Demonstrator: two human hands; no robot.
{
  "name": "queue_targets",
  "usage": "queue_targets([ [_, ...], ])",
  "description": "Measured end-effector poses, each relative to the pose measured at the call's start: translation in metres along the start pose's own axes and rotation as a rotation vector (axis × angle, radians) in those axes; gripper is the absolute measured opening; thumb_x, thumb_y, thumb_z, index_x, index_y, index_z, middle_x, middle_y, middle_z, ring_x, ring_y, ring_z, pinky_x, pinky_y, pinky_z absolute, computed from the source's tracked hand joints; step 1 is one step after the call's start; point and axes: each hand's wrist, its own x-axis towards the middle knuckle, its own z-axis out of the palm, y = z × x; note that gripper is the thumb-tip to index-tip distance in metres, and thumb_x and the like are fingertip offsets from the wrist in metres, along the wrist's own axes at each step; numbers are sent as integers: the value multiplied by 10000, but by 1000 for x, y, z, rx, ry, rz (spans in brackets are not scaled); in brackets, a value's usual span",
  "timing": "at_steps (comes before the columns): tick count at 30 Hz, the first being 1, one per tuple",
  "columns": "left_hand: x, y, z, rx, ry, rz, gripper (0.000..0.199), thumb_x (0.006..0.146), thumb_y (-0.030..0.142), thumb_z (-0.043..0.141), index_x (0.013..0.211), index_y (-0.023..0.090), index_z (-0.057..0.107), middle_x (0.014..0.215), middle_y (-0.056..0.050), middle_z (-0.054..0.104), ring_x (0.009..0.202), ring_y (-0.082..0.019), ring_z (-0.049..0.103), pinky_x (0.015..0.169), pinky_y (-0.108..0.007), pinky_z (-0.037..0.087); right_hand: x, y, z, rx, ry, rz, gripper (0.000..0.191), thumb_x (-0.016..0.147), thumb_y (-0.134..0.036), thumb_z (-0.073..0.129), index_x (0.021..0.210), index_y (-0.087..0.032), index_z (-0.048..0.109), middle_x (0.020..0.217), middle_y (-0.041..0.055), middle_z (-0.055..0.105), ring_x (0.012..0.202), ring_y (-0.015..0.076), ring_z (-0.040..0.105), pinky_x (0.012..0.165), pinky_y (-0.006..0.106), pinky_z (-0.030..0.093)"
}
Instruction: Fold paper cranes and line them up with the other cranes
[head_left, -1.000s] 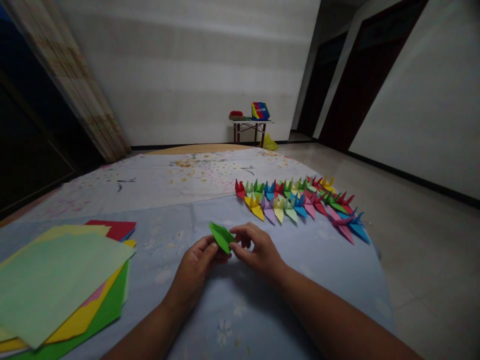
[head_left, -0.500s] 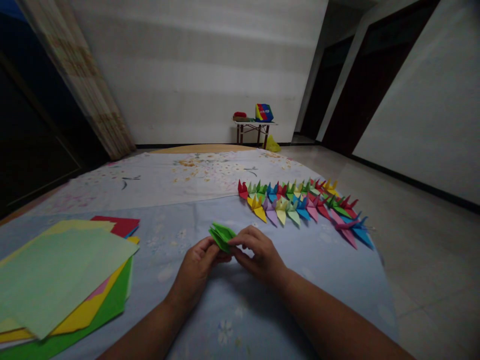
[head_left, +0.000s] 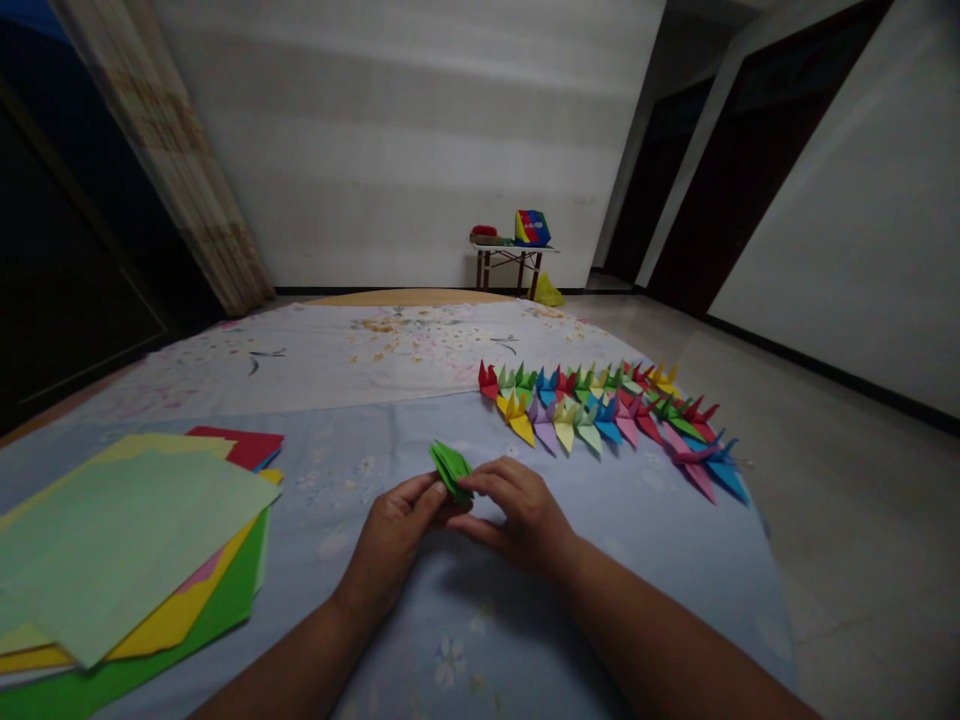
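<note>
A small piece of folded green origami paper (head_left: 451, 470) is held a little above the blue cloth, its layers showing at the upper left edge. My left hand (head_left: 401, 525) is closed on its lower left side, thumb in front. From the right, my right hand (head_left: 521, 510) pinches the right corner of the paper, the index finger lying against it and the thumb below. Parts of the fingers behind the paper are hidden. Folded paper cranes (head_left: 566, 420) in many colours stand in rows to the right, beyond my right hand.
A stack of coloured paper sheets (head_left: 142, 540) lies on the left of the table. A floral tablecloth (head_left: 315, 350) covers the far part. By the wall, a small side table (head_left: 517, 249) carries a colourful box (head_left: 532, 228).
The green paper has turned in my fingers and its layers sit closer together. My right thumb has shifted lower. The view has moved slightly.
</note>
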Motion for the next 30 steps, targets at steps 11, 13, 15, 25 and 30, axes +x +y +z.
queue_targets([
  [11,0,1,2,68,31,15,292,760,331,617,972,139,680,870,-60,723,724,-180,661,722,-282,517,2,0,1,131,6,237,221,767,-333,621,911,-172,576,737,30,602,655,130,546,604,250,437],
  [13,0,1,1,72,40,21,292,762,329,614,973,137,677,876,-61,721,721,-178,662,709,-278,521,2,0,1,178,25,290,209,758,-311,626,903,-166,584,739,30,612,634,123,545,588,243,438],
  [15,0,2,2,80,42,30,288,765,323,611,979,140,672,887,-59,718,724,-178,665,709,-279,523,2,0,1,217,33,346,189,755,-291,623,895,-166,593,746,29,621,626,118,545,578,236,440],
  [25,-2,-1,2,159,72,104,244,751,323,622,940,179,677,771,-9,700,683,-161,659,693,-276,531,4,1,4,309,25,494,178,759,-243,579,906,-157,633,721,26,628,605,110,534,585,236,440],
  [30,-4,2,5,200,81,133,239,746,327,621,934,193,682,712,6,681,649,-146,638,675,-266,531,4,2,3,353,11,564,100,762,-230,569,813,-168,628,683,6,611,601,108,514,595,239,420],
])
